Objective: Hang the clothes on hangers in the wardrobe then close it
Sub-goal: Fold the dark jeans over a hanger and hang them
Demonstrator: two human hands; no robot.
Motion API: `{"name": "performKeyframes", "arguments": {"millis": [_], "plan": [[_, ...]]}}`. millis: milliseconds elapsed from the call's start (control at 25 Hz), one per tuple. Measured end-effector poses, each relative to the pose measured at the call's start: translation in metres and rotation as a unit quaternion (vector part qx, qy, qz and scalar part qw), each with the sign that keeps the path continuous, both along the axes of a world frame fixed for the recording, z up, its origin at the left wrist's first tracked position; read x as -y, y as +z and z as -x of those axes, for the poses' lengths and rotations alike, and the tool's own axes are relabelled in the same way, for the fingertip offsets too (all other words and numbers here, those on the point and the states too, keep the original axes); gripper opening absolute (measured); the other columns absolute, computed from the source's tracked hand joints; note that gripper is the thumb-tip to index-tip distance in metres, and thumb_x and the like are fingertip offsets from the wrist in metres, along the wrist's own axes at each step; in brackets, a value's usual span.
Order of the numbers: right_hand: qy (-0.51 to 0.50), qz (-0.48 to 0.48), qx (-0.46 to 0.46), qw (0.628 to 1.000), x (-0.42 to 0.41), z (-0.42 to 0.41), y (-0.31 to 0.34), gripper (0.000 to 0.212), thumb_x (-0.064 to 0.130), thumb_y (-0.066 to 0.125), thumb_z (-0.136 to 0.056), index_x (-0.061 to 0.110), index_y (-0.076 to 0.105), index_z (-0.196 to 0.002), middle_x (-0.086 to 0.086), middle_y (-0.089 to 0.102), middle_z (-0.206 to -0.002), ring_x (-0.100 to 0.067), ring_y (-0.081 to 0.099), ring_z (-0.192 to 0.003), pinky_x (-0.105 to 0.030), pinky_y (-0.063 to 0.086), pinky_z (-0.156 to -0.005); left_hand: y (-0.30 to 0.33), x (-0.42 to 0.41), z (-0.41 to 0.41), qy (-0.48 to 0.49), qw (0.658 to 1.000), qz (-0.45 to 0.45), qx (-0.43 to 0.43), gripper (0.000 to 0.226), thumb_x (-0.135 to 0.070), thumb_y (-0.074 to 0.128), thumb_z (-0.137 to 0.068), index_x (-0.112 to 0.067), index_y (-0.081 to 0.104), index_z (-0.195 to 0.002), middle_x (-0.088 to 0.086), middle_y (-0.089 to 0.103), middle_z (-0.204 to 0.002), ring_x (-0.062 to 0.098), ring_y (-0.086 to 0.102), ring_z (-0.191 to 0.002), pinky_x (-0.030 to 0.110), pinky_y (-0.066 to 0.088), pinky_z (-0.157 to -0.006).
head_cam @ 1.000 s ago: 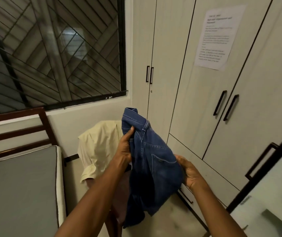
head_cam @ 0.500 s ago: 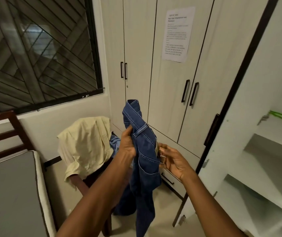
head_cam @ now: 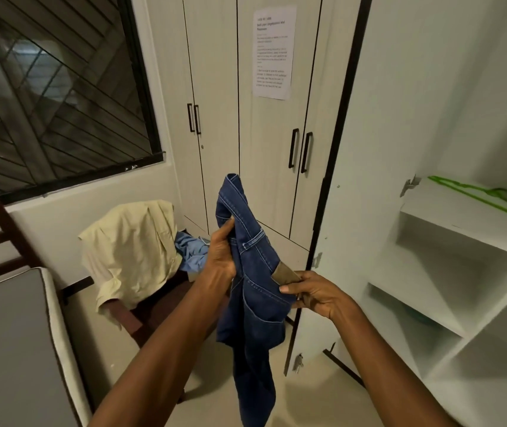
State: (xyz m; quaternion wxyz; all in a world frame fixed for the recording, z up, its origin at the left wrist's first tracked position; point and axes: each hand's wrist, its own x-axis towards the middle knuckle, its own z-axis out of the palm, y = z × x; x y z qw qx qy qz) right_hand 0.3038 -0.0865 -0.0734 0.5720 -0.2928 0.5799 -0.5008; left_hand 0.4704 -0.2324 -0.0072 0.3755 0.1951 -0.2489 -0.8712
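Dark blue denim jeans (head_cam: 253,291) hang in the air in front of the open white wardrobe door (head_cam: 378,167). L hand (head_cam: 222,257) grips the waistband w/ curled fingers. R hand (head_cam: 313,292) pinches the brown patch. Green plastic hangers (head_cam: 489,198) lie on a wardrobe shelf. Cream shirt (head_cam: 129,245) drapes over a dark wooden chair (head_cam: 153,306) nearby.

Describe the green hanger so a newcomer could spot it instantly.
Start at the open wardrobe on the right, with its white shelves. On the top shelf, just right of the door hinge, lies the hanger. It is thin and bright green, the only coloured thing on those white shelves.
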Motion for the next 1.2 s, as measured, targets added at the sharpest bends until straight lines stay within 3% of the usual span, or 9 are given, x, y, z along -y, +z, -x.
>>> {"name": "performKeyframes", "arguments": {"millis": [160,280,360,440,600,760,920,1080,1200], "plan": [[-0.074,0.071,0.015,0.995,-0.058,0.036,0.009,0.029,-0.01,0.082,-0.064,0.004,0.077,-0.088,-0.016,0.074,-0.097,-0.027,0.069,-0.087,-0.032,0.06,-0.074,-0.006,-0.048,0.027,-0.006,1.0,0.023,0.012,0.019,-0.023,0.069,-0.088,-0.008,0.08,-0.091,0.014,0.075,-0.095,0.033,0.071,-0.087,0.051,0.054,-0.093],[-0.141,0.141,-0.018,0.98,-0.105,0.08,0.022,0.038,-0.015,0.08,-0.056,0.014,0.062,-0.073,-0.007,0.066,-0.079,-0.023,0.062,-0.075,-0.026,0.054,-0.06,-0.024,-0.073,0.04,-0.025,0.998,0.045,0.041,0.025,-0.02,0.072,-0.091,-0.005,0.074,-0.11,0.02,0.074,-0.112,0.042,0.069,-0.103,0.059,0.053,-0.098],[-0.162,0.166,-0.03,0.972,-0.138,0.109,0.026,0.051,-0.017,0.079,-0.053,0.013,0.064,-0.092,-0.008,0.069,-0.088,-0.022,0.065,-0.08,-0.028,0.056,-0.064,-0.041,-0.088,0.05,-0.033,0.994,0.071,0.081,0.04,-0.017,0.08,-0.084,-0.005,0.071,-0.122,0.023,0.069,-0.125,0.046,0.065,-0.115,0.064,0.049,-0.102],[-0.164,0.166,-0.06,0.971,-0.168,0.132,0.027,0.064,-0.016,0.079,-0.052,0.01,0.069,-0.11,-0.01,0.072,-0.1,-0.023,0.068,-0.088,-0.031,0.058,-0.073,-0.053,-0.104,0.059,-0.032,0.985,0.125,0.117,0.035,-0.009,0.082,-0.079,-0.009,0.075,-0.114,0.022,0.07,-0.123,0.045,0.066,-0.114,0.06,0.051,-0.1],[-0.189,0.147,-0.116,0.964,-0.208,0.162,0.031,0.054,-0.011,0.082,-0.048,0.007,0.076,-0.098,-0.012,0.072,-0.097,-0.027,0.067,-0.09,-0.033,0.058,-0.077,-0.063,-0.126,0.08,-0.059,0.949,0.235,0.203,0.028,-0.003,0.084,-0.069,-0.011,0.078,-0.096,0.018,0.075,-0.108,0.045,0.067,-0.111,0.049,0.056,-0.095],[-0.243,0.141,-0.138,0.95,-0.248,0.186,0.043,0.048,-0.024,0.075,-0.056,0.005,0.074,-0.095,-0.01,0.073,-0.094,-0.028,0.066,-0.091,-0.033,0.057,-0.075,-0.067,-0.15,0.111,-0.103,0.888,0.345,0.284,0.028,-0.003,0.085,-0.075,-0.003,0.077,-0.103,0.018,0.077,-0.103,0.04,0.072,-0.103,0.051,0.059,-0.092],[-0.303,0.142,-0.16,0.929,-0.284,0.212,0.053,0.049,-0.024,0.076,-0.056,0.007,0.075,-0.095,-0.006,0.075,-0.099,-0.021,0.069,-0.09,-0.031,0.06,-0.074,-0.066,-0.166,0.136,-0.131,0.874,0.354,0.307,0.041,-0.012,0.092,-0.07,-0.004,0.077,-0.106,0.012,0.078,-0.103,0.032,0.075,-0.099,0.044,0.06,-0.089],[-0.296,0.063,-0.297,0.906,-0.318,0.252,0.064,0.055,-0.019,0.084,-0.054,0.009,0.076,-0.101,-0.004,0.076,-0.097,-0.018,0.071,-0.085,-0.025,0.059,-0.072,-0.053,-0.157,0.183,-0.165,0.81,0.462,0.322,0.04,-0.011,0.098,-0.06,-0.007,0.07,-0.089,0.002,0.073,-0.083,0.016,0.071,-0.079,0.035,0.058,-0.075],[-0.245,-0.047,-0.507,0.825,-0.331,0.289,0.07,0.064,-0.009,0.09,-0.051,0.019,0.074,-0.107,0.005,0.074,-0.099,-0.01,0.069,-0.09,-0.021,0.055,-0.077,-0.042,-0.165,0.23,-0.193,0.737,0.551,0.34,0.031,-0.002,0.091,-0.07,0.005,0.074,-0.095,0.001,0.069,-0.075,-0.004,0.062,-0.061,0.015,0.048,-0.06]]}}
